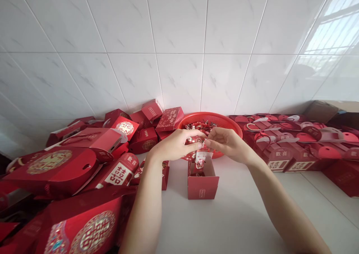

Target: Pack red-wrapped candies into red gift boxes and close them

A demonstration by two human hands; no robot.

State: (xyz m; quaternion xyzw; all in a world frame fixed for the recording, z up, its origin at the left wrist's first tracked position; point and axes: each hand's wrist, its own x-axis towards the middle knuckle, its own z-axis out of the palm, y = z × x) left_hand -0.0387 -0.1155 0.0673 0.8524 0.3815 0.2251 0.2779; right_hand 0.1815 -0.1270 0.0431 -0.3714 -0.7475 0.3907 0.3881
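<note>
My left hand (175, 145) is closed on a red packet (191, 154) with a white and gold pattern. Thumb and fingers of my right hand (228, 143) pinch at a small whitish edge beside it, partly hidden by the fingers. Just below both hands, an open red gift box (202, 187) stands upright on the white counter. Inside it a white and red wrapped piece (199, 163) sticks up near the back. Behind my hands is a round red plastic basket (207, 115) with several small wrapped sweets (200, 126) in it.
Red boxes (60, 168) with gold emblems are heaped along the left. Rows of shut red handled boxes (301, 149) stand at the right, with a brown cardboard box (322, 110) behind them. A white tiled wall (179, 74) rises behind the counter (230, 216).
</note>
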